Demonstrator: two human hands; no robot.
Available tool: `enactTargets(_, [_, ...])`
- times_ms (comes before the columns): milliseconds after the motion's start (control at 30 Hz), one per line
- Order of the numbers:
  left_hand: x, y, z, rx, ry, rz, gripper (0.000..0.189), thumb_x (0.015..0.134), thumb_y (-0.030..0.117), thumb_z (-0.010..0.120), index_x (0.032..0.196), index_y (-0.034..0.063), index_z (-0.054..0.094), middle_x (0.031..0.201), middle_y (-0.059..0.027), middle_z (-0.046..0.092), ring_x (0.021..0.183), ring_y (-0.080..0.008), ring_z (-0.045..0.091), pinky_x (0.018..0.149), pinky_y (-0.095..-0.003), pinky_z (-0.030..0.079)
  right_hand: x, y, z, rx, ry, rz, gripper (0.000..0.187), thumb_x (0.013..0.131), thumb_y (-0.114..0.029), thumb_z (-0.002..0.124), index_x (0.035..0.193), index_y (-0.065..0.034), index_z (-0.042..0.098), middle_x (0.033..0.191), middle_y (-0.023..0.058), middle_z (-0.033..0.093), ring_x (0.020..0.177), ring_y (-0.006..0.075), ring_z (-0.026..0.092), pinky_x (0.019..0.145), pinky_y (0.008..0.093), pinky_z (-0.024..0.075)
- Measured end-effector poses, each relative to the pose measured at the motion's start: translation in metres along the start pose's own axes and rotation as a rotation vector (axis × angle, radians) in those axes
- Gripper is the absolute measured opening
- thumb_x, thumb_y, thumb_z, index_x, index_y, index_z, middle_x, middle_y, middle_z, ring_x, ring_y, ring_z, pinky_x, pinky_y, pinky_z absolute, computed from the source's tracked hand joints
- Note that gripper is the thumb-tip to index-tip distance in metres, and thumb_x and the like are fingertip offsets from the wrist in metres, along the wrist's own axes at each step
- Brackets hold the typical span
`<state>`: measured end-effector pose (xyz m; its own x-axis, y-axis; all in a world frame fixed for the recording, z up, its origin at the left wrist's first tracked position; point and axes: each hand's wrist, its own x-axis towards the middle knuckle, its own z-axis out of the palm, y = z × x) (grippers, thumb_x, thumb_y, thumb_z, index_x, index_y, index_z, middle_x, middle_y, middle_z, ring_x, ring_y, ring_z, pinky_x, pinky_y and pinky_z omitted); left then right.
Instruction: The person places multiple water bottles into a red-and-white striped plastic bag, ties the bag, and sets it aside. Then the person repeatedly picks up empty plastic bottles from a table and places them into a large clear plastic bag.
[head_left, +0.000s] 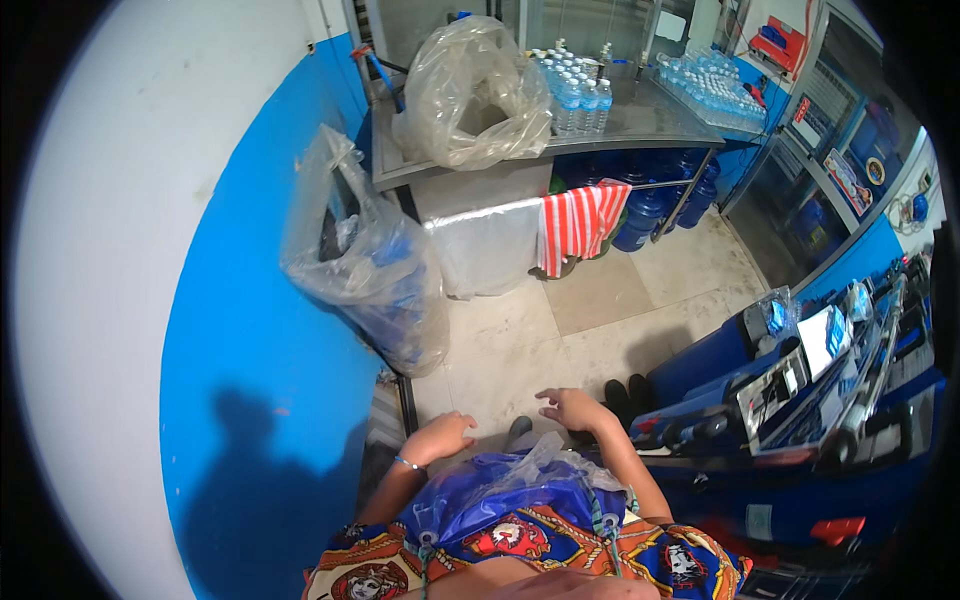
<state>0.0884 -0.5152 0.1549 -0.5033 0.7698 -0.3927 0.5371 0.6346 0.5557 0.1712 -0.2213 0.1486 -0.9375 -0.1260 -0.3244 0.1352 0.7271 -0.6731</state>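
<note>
My left hand (441, 438), with a thin band at its wrist, is held in front of my waist with nothing in it. To the right of it, my right hand (571, 409) is empty as well, its fingers apart and slightly bent above the floor. Between my forearms hangs a blue plastic apron (495, 487) with clear plastic over part of it. Beyond my left hand, a large clear plastic bag (397, 300) with blue items inside stands on the floor against the wall. Another big clear bag (472, 97), its mouth open, rests on the metal table (645, 112).
Water bottles (574, 97) stand grouped on the table, with more bottles (712, 90) at the back right. A red-and-white striped cloth (581, 225) hangs below the table edge, near large blue water jugs (641, 217). A cluttered blue counter (720, 382) flanks me on the right; a blue-and-white wall (247, 300) on the left.
</note>
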Motion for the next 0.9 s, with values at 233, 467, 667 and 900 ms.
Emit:
enactTargets(233, [0.141,0.044,-0.109,0.050,0.206,-0.019,0.038,0.084,0.025,0.067,0.117,0.0068,0.062,0.115,-0.0175,0.060,0.108,-0.0376,0.057,0.093,-0.0444,0.047,0.078,0.026,-0.126,0.058,0.052,-0.106,0.042,0.089,-0.029,0.065,0.125,-0.0087,0.061,0.106,0.0246,0.067,0.097,0.0390,0.065,0.086,0.0441,0.0510])
enactTargets(467, [0.259,0.041,-0.175,-0.079,0.237,0.130,0.037,0.082,0.018,0.068,0.116,0.0044,0.062,0.118,-0.0184,0.058,0.113,-0.0367,0.056,0.096,-0.0411,0.046,0.175,0.064,-0.203,0.084,-0.093,-0.182,0.041,0.090,-0.027,0.065,0.127,-0.0104,0.060,0.108,0.0221,0.066,0.098,0.0345,0.065,0.086,0.0417,0.0510])
enactTargets(667, [0.354,0.002,-0.292,-0.168,0.615,0.091,0.034,0.081,0.011,0.068,0.114,0.0030,0.061,0.118,-0.0171,0.058,0.112,-0.0356,0.056,0.097,-0.0396,0.045,0.270,0.088,-0.310,0.125,0.124,-0.188,0.038,0.090,-0.025,0.065,0.124,-0.0081,0.061,0.111,0.0230,0.063,0.096,0.0366,0.064,0.084,0.0431,0.0502])
enactTargets(900, [0.493,-0.025,-0.407,-0.080,0.840,0.073,0.029,0.082,0.009,0.065,0.110,0.0016,0.063,0.114,-0.0172,0.059,0.108,-0.0366,0.056,0.093,-0.0423,0.046,0.358,0.089,-0.425,0.079,0.242,-0.193,0.036,0.088,-0.013,0.067,0.123,-0.0063,0.062,0.111,0.0167,0.063,0.092,0.0309,0.064,0.079,0.0373,0.0522])
